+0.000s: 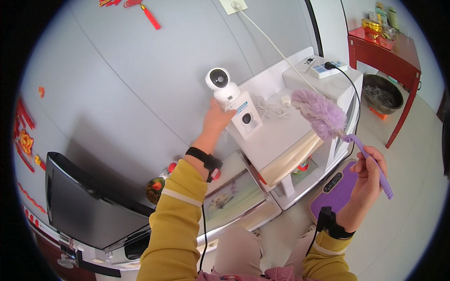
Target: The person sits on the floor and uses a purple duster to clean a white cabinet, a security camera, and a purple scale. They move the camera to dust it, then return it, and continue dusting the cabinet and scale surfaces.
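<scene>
My left hand [217,117] grips a white product box [248,124] printed with a camera picture, from its left side. A white dome-headed camera [218,80] sits on top of the box, just above my fingers. My right hand [368,173] holds the purple handle of a fluffy lilac duster [318,114], its head raised over the right part of a white cabinet [286,145]. A coiled white cable [269,108] and a small white plug [285,100] lie beside the box.
A black TV [91,203] stands lower left against the wall. A power strip [328,69] rests on the cabinet's raised part. At right are a red table [382,58] holding bottles and a metal basin [382,91] below it. A purple device [332,189] is on the floor.
</scene>
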Demonstrator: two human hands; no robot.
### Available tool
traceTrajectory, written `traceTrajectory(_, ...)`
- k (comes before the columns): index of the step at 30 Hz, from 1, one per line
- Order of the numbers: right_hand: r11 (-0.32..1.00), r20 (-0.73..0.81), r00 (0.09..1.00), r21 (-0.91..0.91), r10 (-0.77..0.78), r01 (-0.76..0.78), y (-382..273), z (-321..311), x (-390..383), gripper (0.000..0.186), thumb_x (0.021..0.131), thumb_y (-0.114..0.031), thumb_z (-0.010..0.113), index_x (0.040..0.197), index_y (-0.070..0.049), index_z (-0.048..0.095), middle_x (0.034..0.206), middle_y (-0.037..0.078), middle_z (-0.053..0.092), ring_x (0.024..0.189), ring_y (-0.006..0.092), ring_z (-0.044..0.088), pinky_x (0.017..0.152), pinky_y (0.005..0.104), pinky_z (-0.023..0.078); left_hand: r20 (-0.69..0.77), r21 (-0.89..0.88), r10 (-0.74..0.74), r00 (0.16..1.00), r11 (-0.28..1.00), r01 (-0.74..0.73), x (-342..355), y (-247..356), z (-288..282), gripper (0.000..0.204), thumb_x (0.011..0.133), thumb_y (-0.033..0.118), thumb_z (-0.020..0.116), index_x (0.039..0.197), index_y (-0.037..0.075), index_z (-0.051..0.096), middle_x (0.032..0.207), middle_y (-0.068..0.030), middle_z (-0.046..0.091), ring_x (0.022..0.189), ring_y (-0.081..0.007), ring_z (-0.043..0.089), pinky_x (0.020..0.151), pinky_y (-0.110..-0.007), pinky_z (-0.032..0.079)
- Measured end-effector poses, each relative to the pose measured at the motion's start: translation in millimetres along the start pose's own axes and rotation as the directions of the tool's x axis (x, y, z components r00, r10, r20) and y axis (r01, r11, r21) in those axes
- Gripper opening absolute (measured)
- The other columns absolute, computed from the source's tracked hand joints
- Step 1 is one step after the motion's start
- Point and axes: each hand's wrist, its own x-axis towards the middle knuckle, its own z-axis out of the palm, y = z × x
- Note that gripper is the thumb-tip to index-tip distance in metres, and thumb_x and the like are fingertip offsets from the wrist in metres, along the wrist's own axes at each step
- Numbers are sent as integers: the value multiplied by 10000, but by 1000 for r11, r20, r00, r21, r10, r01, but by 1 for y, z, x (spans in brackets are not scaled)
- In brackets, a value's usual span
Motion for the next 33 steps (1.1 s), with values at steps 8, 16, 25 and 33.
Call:
traceTrajectory(8,995,94,993,-67,79,-72,9,5,2,254,923,-97,553,1080,72,660,872,128,658,667,131,601,623,258,516,-98,60,9,995,998,-4,5,-22,-1,793,770,296,790,1403,-17,429,1324,-194,602,1215,-326,590,1011,-399,461)
traceTrajectory(16,936,357,870,-213,341,-279,57,42,-8,196,937,-87,598,1051,45,690,862,92,673,685,133,654,608,265,534,-63,18,-7,998,1000,8,-17,7,-10,955,735,382,818,1444,-59,356,1362,-238,559,1261,-353,555,1034,-400,449)
traceTrajectory(25,882,275,946,-471,173,-24,138,67,-19,215,903,-85,640,1089,8,695,895,117,687,771,168,672,703,283,526,-530,24,298,794,941,-337,-87,12,-18,723,872,259,732,1410,-89,397,1463,-252,436,1387,-376,390,1131,-463,318)
traceTrajectory(33,668,419,904,-648,-88,365,164,83,-28,233,894,-73,654,1108,13,682,948,158,688,847,267,661,791,328,513,-169,-857,-289,942,514,4,-186,-19,74,505,1039,267,482,1451,-15,410,1500,-130,426,1396,-219,373,1157,-372,261)
